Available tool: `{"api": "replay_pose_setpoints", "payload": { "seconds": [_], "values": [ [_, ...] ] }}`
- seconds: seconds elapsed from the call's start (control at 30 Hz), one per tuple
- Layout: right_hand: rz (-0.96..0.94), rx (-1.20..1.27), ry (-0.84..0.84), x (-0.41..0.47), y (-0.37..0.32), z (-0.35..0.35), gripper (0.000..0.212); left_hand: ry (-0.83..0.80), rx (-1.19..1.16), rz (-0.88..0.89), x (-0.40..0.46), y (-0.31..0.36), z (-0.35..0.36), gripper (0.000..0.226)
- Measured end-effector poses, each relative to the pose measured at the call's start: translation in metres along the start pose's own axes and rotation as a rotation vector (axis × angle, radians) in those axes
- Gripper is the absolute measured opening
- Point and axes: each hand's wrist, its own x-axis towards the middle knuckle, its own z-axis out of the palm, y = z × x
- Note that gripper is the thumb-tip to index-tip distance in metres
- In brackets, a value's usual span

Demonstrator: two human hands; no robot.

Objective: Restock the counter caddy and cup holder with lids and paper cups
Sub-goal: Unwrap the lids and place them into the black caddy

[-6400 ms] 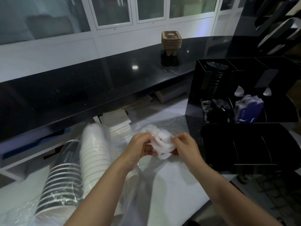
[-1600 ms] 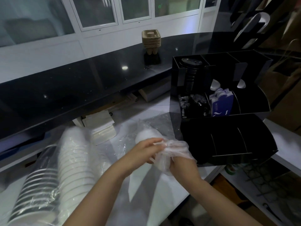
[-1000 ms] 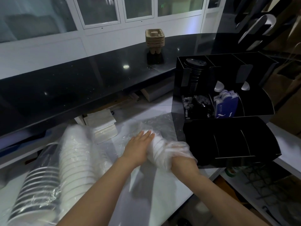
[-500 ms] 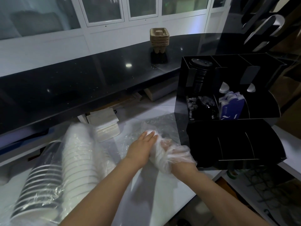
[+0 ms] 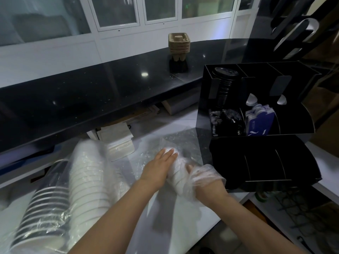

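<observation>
A short stack of small white paper cups (image 5: 178,180) lies on its side on the white counter, partly inside a clear plastic sleeve (image 5: 183,142). My left hand (image 5: 157,166) rests flat on the stack with straight fingers. The loose plastic is bunched over my right hand (image 5: 204,176), which grips the near end of the stack through it. The black counter caddy (image 5: 302,125) stands just right of my hands, holding a column of black lids (image 5: 222,85) and blue cup sleeves (image 5: 259,122). The black cup holder (image 5: 295,30) hangs at the top right.
Two long wrapped stacks of larger cups (image 5: 86,173) (image 5: 42,213) lie on the counter's left side. A pack of napkins (image 5: 117,142) sits behind them. Cardboard drink trays (image 5: 178,44) stand on the raised black ledge (image 5: 91,92). The counter's front edge runs close under my right arm.
My left hand went from pinching the plastic to lying flat on the cup stack. The plastic slid back over my right hand, baring more cups.
</observation>
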Motion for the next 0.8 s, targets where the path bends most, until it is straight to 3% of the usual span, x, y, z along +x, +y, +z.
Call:
{"api": "replay_pose_setpoints", "payload": {
  "seconds": [0.3,0.37,0.47,0.57,0.73,0.8],
  "values": [
    [0.073,0.043,-0.086,-0.002,-0.002,-0.005,0.034,-0.024,0.017,-0.003,-0.001,0.001,0.000,0.088],
    [0.041,0.025,0.035,-0.007,-0.002,-0.002,0.033,-0.024,0.015,-0.004,-0.001,-0.002,0.002,0.090],
    [-0.043,0.037,0.206,-0.010,0.002,0.016,0.050,-0.028,0.015,-0.006,-0.002,-0.003,0.002,0.090],
    [-0.038,0.065,0.225,-0.009,0.004,0.035,0.057,-0.027,0.012,-0.011,-0.002,-0.001,0.003,0.090],
    [-0.081,-0.021,0.182,-0.013,0.010,0.033,0.052,-0.025,0.016,-0.011,-0.002,0.002,0.003,0.091],
    [-0.123,-0.020,0.088,-0.010,0.012,0.027,0.050,-0.026,0.020,-0.006,-0.003,0.003,0.002,0.091]
  ]
}}
